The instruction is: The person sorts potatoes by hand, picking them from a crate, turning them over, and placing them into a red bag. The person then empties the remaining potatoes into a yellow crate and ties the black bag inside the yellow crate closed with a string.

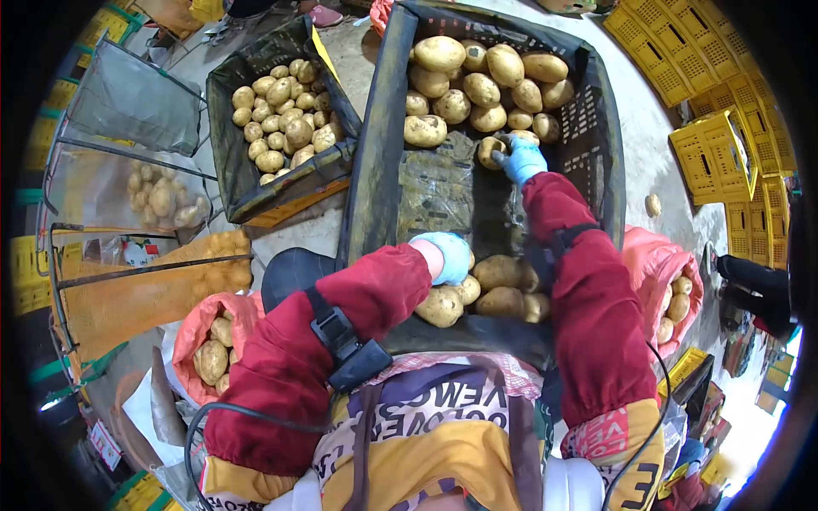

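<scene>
The right hand (521,158), in a blue glove, has its grip drawn narrow on a potato (490,154) in the big crate (371,162). From here the potato sits at the fingertips, on the left side of that hand, with the fingers against its right edge; how far the thumb wraps round, I can't make out. It's a stubby one, its long axis running roughly along the length of the crate, away from the wearer, one end toward the far pile (484,89) and the other toward the bare middle of the crate floor.

The left hand (452,257), gloved too, is down at the near end, just beside the near pile (501,302). Its fingers are turned out of sight, so I can't tell whether that grip is wide, narrow or holding something.

Over to the left stands a smaller crate (285,196) of little potatoes, and a pink sack (682,277) of potatoes stands just right of the big crate.
</scene>
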A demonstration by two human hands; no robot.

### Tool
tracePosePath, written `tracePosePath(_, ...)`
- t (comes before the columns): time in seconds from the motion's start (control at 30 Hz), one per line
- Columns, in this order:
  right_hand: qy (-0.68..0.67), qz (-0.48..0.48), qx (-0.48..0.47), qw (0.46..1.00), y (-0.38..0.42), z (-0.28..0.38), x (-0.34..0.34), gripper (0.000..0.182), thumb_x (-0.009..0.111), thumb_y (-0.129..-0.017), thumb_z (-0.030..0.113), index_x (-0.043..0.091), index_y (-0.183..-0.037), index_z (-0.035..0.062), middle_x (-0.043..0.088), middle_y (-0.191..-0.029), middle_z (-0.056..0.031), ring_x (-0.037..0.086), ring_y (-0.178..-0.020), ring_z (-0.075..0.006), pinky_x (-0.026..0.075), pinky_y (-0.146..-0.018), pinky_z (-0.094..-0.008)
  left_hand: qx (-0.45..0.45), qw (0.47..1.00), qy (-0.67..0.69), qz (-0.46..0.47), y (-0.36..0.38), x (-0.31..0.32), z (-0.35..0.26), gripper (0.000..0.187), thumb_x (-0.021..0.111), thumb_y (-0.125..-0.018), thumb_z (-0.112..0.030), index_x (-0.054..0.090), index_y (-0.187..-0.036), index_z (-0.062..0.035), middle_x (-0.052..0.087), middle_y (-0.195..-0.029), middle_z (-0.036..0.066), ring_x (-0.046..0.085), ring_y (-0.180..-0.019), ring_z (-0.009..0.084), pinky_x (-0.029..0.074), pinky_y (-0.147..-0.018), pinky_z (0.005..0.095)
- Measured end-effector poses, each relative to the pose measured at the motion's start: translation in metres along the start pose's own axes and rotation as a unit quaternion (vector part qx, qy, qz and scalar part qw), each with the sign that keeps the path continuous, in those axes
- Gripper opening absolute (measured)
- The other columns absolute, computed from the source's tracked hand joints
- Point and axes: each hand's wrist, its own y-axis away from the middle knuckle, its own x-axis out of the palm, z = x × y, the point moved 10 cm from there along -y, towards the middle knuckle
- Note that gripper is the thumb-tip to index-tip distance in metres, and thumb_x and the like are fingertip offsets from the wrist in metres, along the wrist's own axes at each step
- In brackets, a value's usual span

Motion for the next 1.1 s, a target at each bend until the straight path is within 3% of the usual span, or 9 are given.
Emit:
tracePosePath(0.2, -0.016, 0.0, 0.061, 0.998, -0.007, 0.0, 0.036, 0.067, 0.076, -0.071, 0.028, 0.048, -0.128, 0.0092, 0.057, -0.115, -0.0176, 0.055, -0.109, -0.0333, 0.046, -0.092, -0.0394, -0.078, 0.989, 0.044, -0.115, 0.006, -0.029, 0.03, 0.026, 0.058, -0.079, -0.019, 0.069, -0.096, -0.0034, 0.067, -0.1, 0.017, 0.065, -0.094, 0.0304, 0.051, -0.081, 0.0396)
tracePosePath(0.33, -0.73, 0.109, 0.182, 0.65, 0.022, 0.008, 0.05, 0.038, 0.056, -0.09, 0.035, 0.055, -0.117, 0.0083, 0.061, -0.111, -0.0095, 0.059, -0.099, -0.0232, 0.052, -0.071, -0.0372, -0.053, 0.975, 0.036, -0.211, 0.0, -0.045, 0.032, 0.025, 0.054, -0.08, -0.02, 0.065, -0.095, -0.0033, 0.066, -0.092, 0.019, 0.064, -0.089, 0.0343, 0.05, -0.079, 0.0413)
tracePosePath(0.5, -0.843, 0.156, 0.175, 0.484, 0.092, 0.06, -0.012, 0.042, 0.049, -0.092, 0.042, 0.049, -0.122, 0.0111, 0.06, -0.109, -0.0113, 0.063, -0.084, -0.0243, 0.055, -0.061, -0.0367, -0.024, 0.903, 0.165, -0.396, 0.025, -0.084, 0.043, 0.035, 0.05, -0.085, -0.024, 0.06, -0.107, 0.0012, 0.064, -0.094, 0.024, 0.061, -0.089, 0.0374, 0.047, -0.085, 0.0417)
tracePosePath(0.73, -0.839, 0.181, 0.087, 0.505, 0.161, 0.097, -0.062, 0.043, 0.054, -0.09, 0.034, 0.053, -0.119, 0.0023, 0.061, -0.11, -0.0142, 0.064, -0.078, -0.019, 0.054, -0.066, -0.0288, 0.07, 0.669, 0.702, -0.233, 0.034, -0.075, 0.053, 0.033, 0.048, -0.095, -0.031, 0.058, -0.112, -0.0051, 0.063, -0.099, 0.006, 0.062, -0.068, 0.0156, 0.053, -0.055, 0.0295)
tracePosePath(0.8, -0.729, 0.089, -0.016, 0.679, 0.165, 0.088, -0.085, 0.047, 0.064, -0.084, 0.019, 0.049, -0.125, 0.0013, 0.059, -0.117, -0.0118, 0.06, -0.098, -0.0175, 0.048, -0.087, -0.0295, 0.173, 0.564, 0.803, -0.077, 0.038, -0.07, 0.027, 0.036, 0.053, -0.093, -0.032, 0.054, -0.12, -0.0079, 0.061, -0.109, 0.006, 0.064, -0.082, 0.0171, 0.055, -0.065, 0.0336)
tracePosePath(0.83, -0.704, 0.102, -0.03, 0.702, 0.171, 0.084, -0.085, 0.062, 0.071, -0.074, 0.003, 0.045, -0.13, 0.0005, 0.055, -0.124, -0.01, 0.051, -0.115, -0.0178, 0.038, -0.101, -0.0311, 0.173, 0.567, 0.802, -0.076, 0.032, -0.07, 0.028, 0.036, 0.053, -0.093, -0.032, 0.054, -0.12, -0.0079, 0.061, -0.109, 0.006, 0.064, -0.082, 0.0171, 0.055, -0.065, 0.0336)
tracePosePath(0.9, -0.71, 0.076, -0.058, 0.698, 0.176, 0.086, -0.086, 0.066, 0.072, -0.072, 0.001, 0.043, -0.131, 0.0005, 0.052, -0.127, -0.01, 0.05, -0.117, -0.0186, 0.038, -0.101, -0.0316, 0.408, 0.757, 0.105, -0.5, 0.099, -0.117, -0.017, 0.04, 0.056, -0.092, -0.029, 0.05, -0.126, -0.0098, 0.056, -0.119, 0.007, 0.06, -0.1, 0.0187, 0.054, -0.076, 0.0349)
tracePosePath(1.0, -0.703, 0.047, -0.097, 0.703, 0.176, 0.082, -0.088, 0.074, 0.073, -0.07, -0.001, 0.038, -0.135, 0.0008, 0.046, -0.133, -0.0101, 0.046, -0.121, -0.0202, 0.037, -0.103, -0.0328, 0.284, 0.618, 0.726, -0.104, 0.045, -0.085, 0.005, 0.041, 0.058, -0.091, -0.024, 0.049, -0.129, -0.0103, 0.052, -0.125, 0.007, 0.055, -0.11, 0.0182, 0.051, -0.087, 0.0321)
tracePosePath(1.1, -0.726, 0.074, -0.055, 0.682, 0.171, 0.078, -0.074, 0.073, 0.071, -0.072, -0.002, 0.036, -0.136, 0.0004, 0.049, -0.129, -0.0111, 0.05, -0.116, -0.0202, 0.041, -0.099, -0.0328, 0.298, 0.656, 0.679, -0.143, 0.039, -0.087, 0.011, 0.039, 0.058, -0.091, -0.021, 0.051, -0.126, -0.0078, 0.056, -0.119, 0.006, 0.056, -0.106, 0.0151, 0.049, -0.088, 0.0285)
